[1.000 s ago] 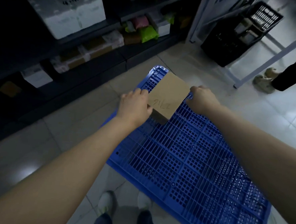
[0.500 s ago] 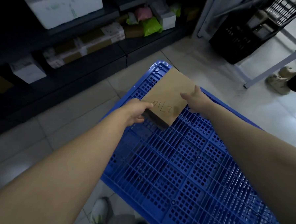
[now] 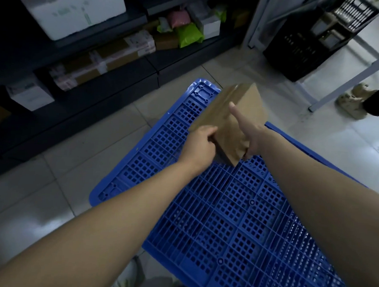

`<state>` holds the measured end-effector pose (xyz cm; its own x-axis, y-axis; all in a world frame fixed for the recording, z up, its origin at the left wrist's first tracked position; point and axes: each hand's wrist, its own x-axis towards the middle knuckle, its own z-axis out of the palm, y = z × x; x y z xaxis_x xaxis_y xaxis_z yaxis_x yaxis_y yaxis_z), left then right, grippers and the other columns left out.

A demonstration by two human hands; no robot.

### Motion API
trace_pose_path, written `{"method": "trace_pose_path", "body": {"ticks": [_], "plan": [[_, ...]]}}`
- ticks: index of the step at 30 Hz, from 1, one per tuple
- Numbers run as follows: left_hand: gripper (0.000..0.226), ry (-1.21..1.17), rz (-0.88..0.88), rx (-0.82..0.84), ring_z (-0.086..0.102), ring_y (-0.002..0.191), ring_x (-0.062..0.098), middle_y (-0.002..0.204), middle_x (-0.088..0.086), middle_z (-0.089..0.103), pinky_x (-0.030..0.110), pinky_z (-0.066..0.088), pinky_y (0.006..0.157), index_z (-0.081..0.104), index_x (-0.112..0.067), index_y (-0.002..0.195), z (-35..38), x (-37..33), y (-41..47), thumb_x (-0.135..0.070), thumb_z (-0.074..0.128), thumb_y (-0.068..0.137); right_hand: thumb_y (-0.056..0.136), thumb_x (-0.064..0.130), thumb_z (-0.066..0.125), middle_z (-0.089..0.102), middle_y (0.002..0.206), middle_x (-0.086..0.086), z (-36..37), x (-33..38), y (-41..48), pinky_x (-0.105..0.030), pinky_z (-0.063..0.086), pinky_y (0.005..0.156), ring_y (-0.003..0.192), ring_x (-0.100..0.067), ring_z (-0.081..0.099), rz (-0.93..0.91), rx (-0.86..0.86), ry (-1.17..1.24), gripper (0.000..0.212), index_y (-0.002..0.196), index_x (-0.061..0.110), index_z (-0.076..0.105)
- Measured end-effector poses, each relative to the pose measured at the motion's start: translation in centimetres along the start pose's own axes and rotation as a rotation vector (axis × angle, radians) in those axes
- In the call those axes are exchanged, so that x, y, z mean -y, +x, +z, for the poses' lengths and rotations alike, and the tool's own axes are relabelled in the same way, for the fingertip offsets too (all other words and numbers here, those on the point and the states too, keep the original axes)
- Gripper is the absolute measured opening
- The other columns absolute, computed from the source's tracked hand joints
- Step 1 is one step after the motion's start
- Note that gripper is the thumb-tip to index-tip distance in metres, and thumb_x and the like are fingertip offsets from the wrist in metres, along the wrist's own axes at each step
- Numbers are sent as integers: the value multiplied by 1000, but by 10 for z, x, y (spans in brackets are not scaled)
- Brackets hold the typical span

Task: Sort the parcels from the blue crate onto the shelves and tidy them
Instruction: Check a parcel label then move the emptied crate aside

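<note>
A flat brown cardboard parcel (image 3: 236, 115) is tilted on edge above the far end of the blue crate (image 3: 224, 211), whose slatted face fills the lower middle. My left hand (image 3: 199, 146) grips the parcel's near left edge. My right hand (image 3: 249, 129) lies against its right face, thumb stretched up across the cardboard and fingers wrapped behind. Dark shelves (image 3: 83, 50) stand to the upper left with parcels on them.
On the shelves sit a white foam box (image 3: 68, 7), taped cardboard boxes (image 3: 105, 62), a green bag (image 3: 188, 34) and a pink bag (image 3: 179, 19). A black crate (image 3: 314, 40) stands under a white metal frame at upper right. Another person's shoe (image 3: 353, 101) is at the right edge.
The parcel has been turned from lying flat, written side up, to standing on edge. My right hand moved from its far corner onto its side face; my left hand stays on the near edge.
</note>
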<state>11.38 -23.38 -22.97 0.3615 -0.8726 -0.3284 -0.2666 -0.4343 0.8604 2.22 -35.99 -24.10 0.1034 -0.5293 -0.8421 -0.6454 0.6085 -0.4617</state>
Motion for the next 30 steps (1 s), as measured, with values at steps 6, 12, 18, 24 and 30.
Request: {"method": "trace_pose_path", "body": {"ticks": [6,12,18,24,30], "plan": [[31,65,7,-37,57,102,19,113,4,62,26,45,84,64,-12,113,17,-10,1,-2,44,92,74,58,73,61,110,-13,-14,-35,1,-54,50,90,98,-33,61,77,-39,188,71,122,12,47],[49,69,-132,281,52,65,16,142,7,44,16,40,50,36,-16,144,17,-10,13,-3,41,97,85,32,72,52,132,-6,-41,-53,6,-54,47,93,113,-33,53,-27,-208,320,61,133,14,40],[59,-29,-85,354,53,111,16,149,6,36,8,39,54,32,-18,146,43,-19,5,8,36,93,43,78,75,19,156,-12,-36,-51,-3,-61,37,103,138,-42,29,-45,-356,95,143,153,29,-3],[57,17,-21,454,52,115,16,143,5,44,11,39,73,42,-15,141,49,-23,-2,11,37,90,56,53,77,46,128,-12,-57,-62,-10,-38,51,67,100,-28,54,-84,-279,192,110,144,19,21],[39,39,-100,72,50,113,22,135,7,48,28,42,80,48,-11,132,18,-25,6,-1,41,95,72,47,70,62,119,-12,-66,-64,-31,-43,53,82,104,-30,60,-131,-8,292,71,132,18,45]]}}
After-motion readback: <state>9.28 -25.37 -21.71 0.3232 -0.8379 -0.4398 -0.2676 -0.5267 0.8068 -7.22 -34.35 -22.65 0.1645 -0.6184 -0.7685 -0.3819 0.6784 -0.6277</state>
